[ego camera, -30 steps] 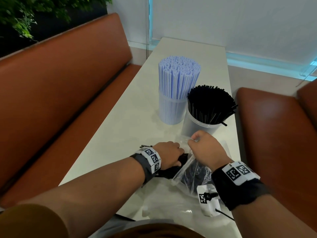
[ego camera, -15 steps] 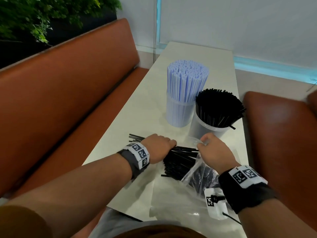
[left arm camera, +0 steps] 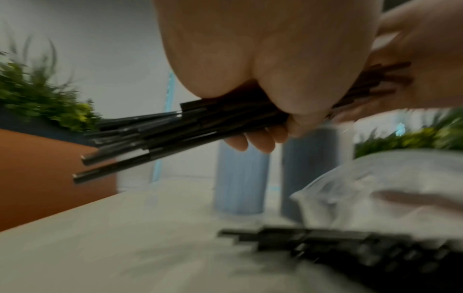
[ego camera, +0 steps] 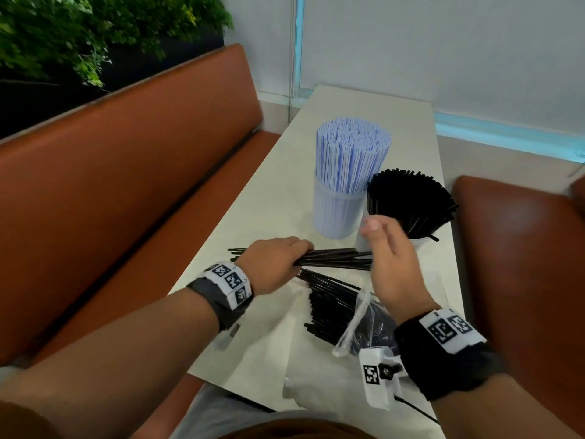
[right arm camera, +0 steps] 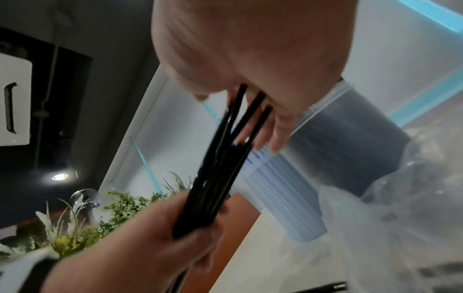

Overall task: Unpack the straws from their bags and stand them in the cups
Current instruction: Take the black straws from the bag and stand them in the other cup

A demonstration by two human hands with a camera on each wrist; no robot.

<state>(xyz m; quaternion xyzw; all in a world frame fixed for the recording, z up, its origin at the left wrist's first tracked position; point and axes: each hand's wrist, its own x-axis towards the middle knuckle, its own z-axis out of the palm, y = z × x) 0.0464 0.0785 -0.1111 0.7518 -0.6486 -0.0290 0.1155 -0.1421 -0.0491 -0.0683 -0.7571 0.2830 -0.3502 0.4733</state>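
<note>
My left hand (ego camera: 275,264) grips a bundle of black straws (ego camera: 332,258) held level just above the table, its fingers (left arm camera: 253,140) curled round the bundle (left arm camera: 162,130). The right hand (ego camera: 391,251) is raised with straight fingers, and its palm (right arm camera: 250,59) touches the right ends of those straws (right arm camera: 225,158). More black straws (ego camera: 329,304) stick out of a clear bag (ego camera: 357,318) lying under my right wrist. Behind stand a cup of pale blue straws (ego camera: 340,213) and a cup of black straws (ego camera: 408,201).
A flat empty clear bag (ego camera: 323,381) lies at the table's near edge (ego camera: 253,400). Brown benches (ego camera: 126,201) flank the narrow table on both sides. Plants (ego camera: 79,33) grow behind the left bench. Bare tabletop (ego camera: 364,115) stretches beyond the cups to the wall.
My left hand has drawn a bundle of black straws out of the bag, to the left and upward. The right hand has let go of the bag and risen to the straws' ends.
</note>
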